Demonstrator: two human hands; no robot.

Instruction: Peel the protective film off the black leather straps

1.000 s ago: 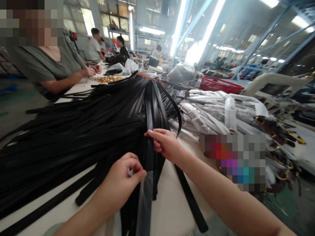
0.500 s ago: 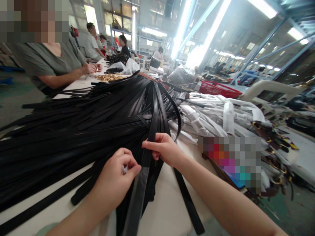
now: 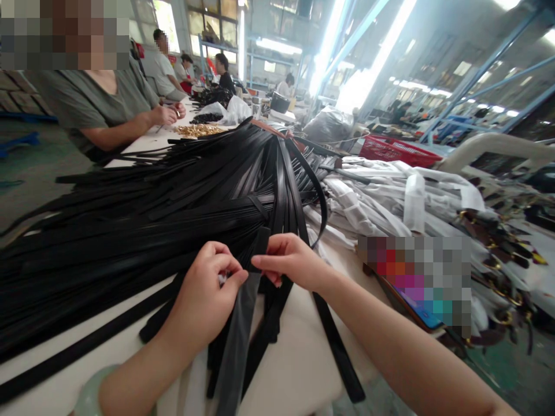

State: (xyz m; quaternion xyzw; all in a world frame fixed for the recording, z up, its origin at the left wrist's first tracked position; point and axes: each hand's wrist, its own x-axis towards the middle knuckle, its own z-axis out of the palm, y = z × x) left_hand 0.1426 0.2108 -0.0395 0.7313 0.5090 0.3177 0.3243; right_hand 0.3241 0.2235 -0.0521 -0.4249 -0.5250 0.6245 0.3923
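Note:
A black leather-like strap [image 3: 262,240] stands up between my hands, its upper end free. Its lower length lies inside a thin, see-through plastic sleeve [image 3: 236,346] that hangs toward the table's near edge. My left hand [image 3: 212,294] is closed, thumb and finger pinching the sleeve by its upper edge; a small whitish bit shows between its curled fingers. From the right, my right hand [image 3: 290,260] pinches the strap just above that edge. Behind both hands, a big fanned pile of black straps [image 3: 173,214] covers the table.
White-wrapped straps [image 3: 373,196] with brass-coloured hardware lie to the right, beside a partly blurred phone [image 3: 416,300]. A red basket [image 3: 396,151] stands behind them. Gold-coloured metal pieces [image 3: 197,130] lie near a co-worker [image 3: 117,104] at the left. A loose strap [image 3: 338,346] crosses the table's front.
The strap has slid down into the sleeve, so its upper end now sits just above my right fingers. Both hands stay close together. The view has shifted slightly.

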